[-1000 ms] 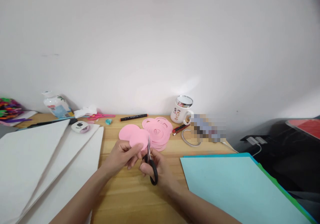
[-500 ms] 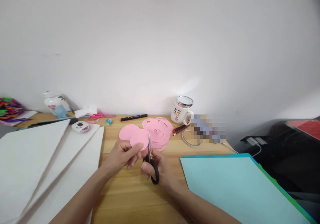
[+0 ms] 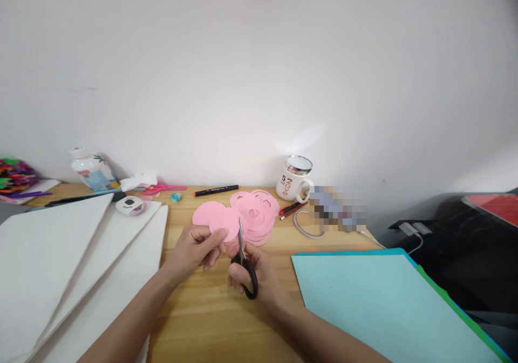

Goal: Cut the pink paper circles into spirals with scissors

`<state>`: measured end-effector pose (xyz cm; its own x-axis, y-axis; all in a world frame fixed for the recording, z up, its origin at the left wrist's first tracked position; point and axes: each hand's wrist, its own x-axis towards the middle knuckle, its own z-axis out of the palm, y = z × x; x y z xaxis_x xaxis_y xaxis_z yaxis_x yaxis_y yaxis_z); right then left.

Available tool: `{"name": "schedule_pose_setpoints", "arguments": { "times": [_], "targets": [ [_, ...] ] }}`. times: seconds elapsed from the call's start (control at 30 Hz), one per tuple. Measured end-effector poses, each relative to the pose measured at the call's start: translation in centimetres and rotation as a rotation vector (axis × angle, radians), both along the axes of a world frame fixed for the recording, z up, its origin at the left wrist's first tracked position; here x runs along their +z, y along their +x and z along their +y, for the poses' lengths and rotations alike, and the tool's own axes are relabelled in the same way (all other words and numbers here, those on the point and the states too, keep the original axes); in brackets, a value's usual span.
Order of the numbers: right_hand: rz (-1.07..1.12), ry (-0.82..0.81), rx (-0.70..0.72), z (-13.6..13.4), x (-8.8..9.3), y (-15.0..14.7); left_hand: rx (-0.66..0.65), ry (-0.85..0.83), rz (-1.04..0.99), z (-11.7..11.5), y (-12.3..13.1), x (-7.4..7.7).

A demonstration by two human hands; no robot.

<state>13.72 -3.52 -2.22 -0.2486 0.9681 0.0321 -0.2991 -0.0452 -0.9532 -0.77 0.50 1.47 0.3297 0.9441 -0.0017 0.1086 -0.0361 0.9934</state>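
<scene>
My left hand (image 3: pixel 196 248) pinches a pink paper disc (image 3: pixel 225 223) above the wooden table (image 3: pixel 210 314). My right hand (image 3: pixel 259 274) grips black-handled scissors (image 3: pixel 244 263), blades pointing up into the disc's right edge. Just behind lie another pink disc (image 3: pixel 203 213) and a pile of pink cut-out rings (image 3: pixel 258 214).
White sheets (image 3: pixel 60 266) fan out on the left, teal and green sheets (image 3: pixel 388 303) on the right. At the back stand a white mug (image 3: pixel 292 178), a black marker (image 3: pixel 216 190), red pens (image 3: pixel 292 208), pink scissors (image 3: pixel 164 188), a tape roll (image 3: pixel 130 205), a bottle (image 3: pixel 92 171).
The pink disc has been turned slightly and lifted a little in my left hand; the scissors stay at its edge.
</scene>
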Motion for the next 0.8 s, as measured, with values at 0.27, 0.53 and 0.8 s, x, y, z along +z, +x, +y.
{"name": "schedule_pose_setpoints", "arguments": {
  "times": [0.27, 0.53, 0.8],
  "targets": [
    [-0.001, -0.019, -0.014, 0.0, 0.0, 0.0, 0.044, 0.029, -0.003, 0.1, 0.0, 0.0],
    [0.017, -0.011, 0.029, 0.0, -0.7, -0.3, -0.099, 0.043, 0.052, -0.2, 0.6, -0.6],
    [0.071, 0.058, 0.043, 0.2, -0.5, -0.2, -0.087, 0.003, 0.068, -0.3, 0.8, -0.3]
  ]
}}
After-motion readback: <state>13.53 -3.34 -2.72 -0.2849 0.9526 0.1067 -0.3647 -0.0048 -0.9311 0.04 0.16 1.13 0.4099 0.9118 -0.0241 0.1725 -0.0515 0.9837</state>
